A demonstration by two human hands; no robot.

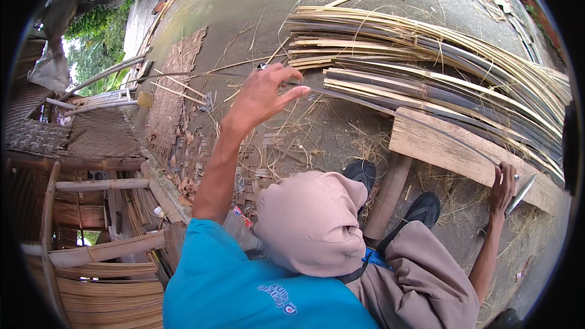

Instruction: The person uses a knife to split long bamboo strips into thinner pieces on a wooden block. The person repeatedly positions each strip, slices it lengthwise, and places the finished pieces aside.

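Observation:
A long, thin dark bamboo strip (195,75) stretches across the view from the far left toward the lower right. My left hand (265,94) is raised around it, fingers curled, the thumb tip slightly apart from the forefinger. Farther right, my right hand (503,192) is closed beside the right end of a wooden plank (420,137). A knife with a shiny blade (521,195) sticks out from that hand; its handle is hidden by the fingers. The strip's right end reaches my right fingers, but whether they pinch it is unclear.
Split bamboo strips (439,42) lie in a big pile beyond the plank. Under the plank is a round post (389,198), between my sandalled feet. A torn woven mat (177,91) and thin shavings litter the ground. A bamboo frame (103,256) stands at the left.

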